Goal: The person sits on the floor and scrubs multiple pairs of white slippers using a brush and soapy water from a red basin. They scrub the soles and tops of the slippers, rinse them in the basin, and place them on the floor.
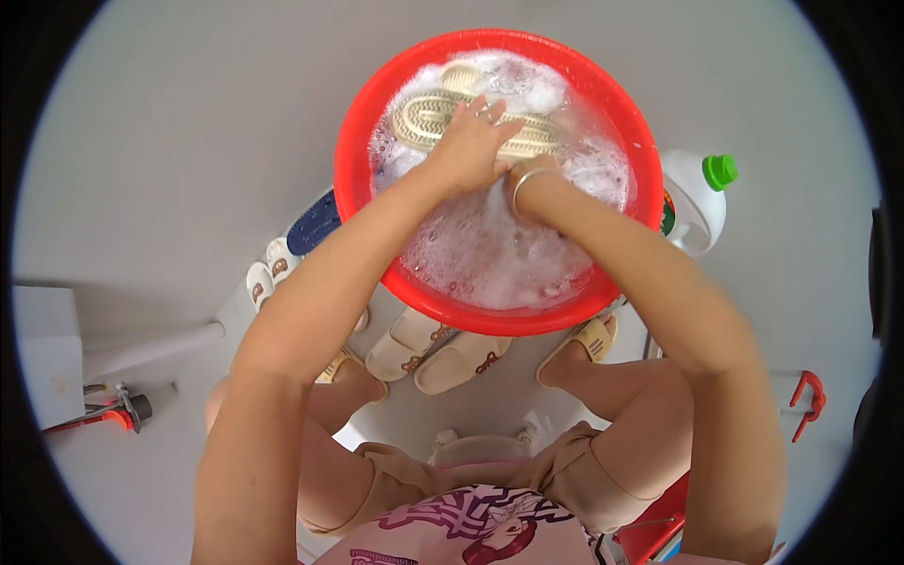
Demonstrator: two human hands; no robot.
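A cream slipper (422,121) lies sole up in soapy water inside a red plastic basin (360,152). Its zigzag tread faces me. My left hand (472,145) holds the slipper across its middle, fingers reaching over the tread towards the far edge. Close to the slipper's near edge, my right hand (535,182) dips into the foam (494,254), a bangle (521,185) at its wrist. Suds hide the right hand's fingers and whatever they hold. Beyond the slipper, a second cream sole (460,76) shows partly above the foam.
Right of the basin stands a white jug (699,205) with a green cap (720,172). Cream slippers with bear figures (452,364) sit below the basin. A dark blue slipper (315,224) and white slippers (270,272) are at left. A white pipe (155,346) crosses the left side.
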